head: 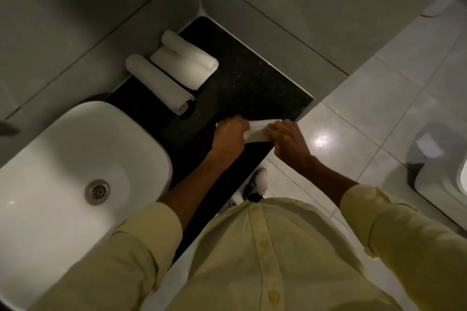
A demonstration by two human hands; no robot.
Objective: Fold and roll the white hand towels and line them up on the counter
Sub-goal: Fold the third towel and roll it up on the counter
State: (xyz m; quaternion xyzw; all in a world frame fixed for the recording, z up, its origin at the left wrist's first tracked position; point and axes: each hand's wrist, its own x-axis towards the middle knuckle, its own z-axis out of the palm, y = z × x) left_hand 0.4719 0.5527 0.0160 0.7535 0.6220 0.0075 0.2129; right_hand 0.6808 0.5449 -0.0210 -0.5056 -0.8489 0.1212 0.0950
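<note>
White terry towel (256,131) lies at the black tabletop's (252,78) near edge, left hand (228,134) and right hand (288,140) clamped on its ends — soft, light, floppy; likely best gripped at both ends so the roll stays tight.

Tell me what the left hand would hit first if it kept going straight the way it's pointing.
Probably the nearer rolled towel. The left hand points up the dark counter toward it, with only bare counter between, though depth is hard to judge.
</note>
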